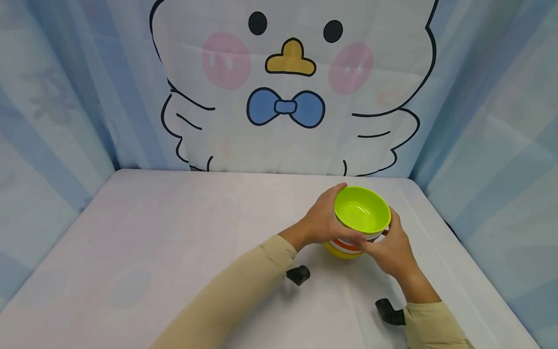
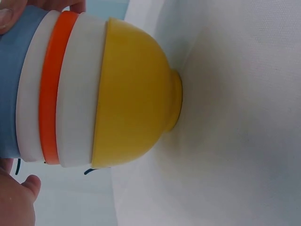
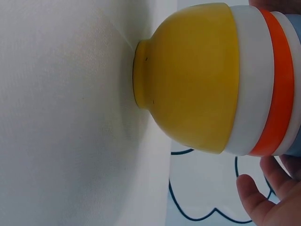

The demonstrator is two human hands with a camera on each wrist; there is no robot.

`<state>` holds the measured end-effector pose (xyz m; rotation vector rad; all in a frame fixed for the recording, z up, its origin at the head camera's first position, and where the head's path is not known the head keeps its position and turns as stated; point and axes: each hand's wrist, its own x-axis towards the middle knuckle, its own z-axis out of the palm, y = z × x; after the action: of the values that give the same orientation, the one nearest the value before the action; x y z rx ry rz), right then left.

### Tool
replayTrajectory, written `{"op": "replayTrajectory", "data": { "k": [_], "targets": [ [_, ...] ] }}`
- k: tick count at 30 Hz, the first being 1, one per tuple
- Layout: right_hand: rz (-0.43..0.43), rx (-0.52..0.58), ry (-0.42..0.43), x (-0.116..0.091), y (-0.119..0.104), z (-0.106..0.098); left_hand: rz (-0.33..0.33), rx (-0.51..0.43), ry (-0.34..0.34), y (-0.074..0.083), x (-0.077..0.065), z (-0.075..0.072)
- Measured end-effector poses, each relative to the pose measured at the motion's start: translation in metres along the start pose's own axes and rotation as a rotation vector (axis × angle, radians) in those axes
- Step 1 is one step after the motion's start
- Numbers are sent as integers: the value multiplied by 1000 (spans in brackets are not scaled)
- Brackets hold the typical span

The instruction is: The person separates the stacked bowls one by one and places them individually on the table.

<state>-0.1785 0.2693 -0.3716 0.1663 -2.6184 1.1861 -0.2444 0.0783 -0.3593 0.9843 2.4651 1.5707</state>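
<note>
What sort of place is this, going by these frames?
Probably a small curtained-off booth for tabletop recording: a backdrop printed with a cartoon character, blue-striped side curtains, and a plain white table filling the space between.

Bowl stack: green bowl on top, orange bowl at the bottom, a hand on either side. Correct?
Bottom is wrong: left wrist view shows a yellow bowl there. Rest holds: green bowl on top, left hand and right hand on either side.
</note>
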Motion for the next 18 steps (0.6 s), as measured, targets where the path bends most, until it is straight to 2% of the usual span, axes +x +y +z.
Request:
{"op": "replayTrajectory", "data": {
  "k": [18],
  "targets": [
    [1,14,-1,0,-1,0,36,20,15,3,-1,1]
  ]
}}
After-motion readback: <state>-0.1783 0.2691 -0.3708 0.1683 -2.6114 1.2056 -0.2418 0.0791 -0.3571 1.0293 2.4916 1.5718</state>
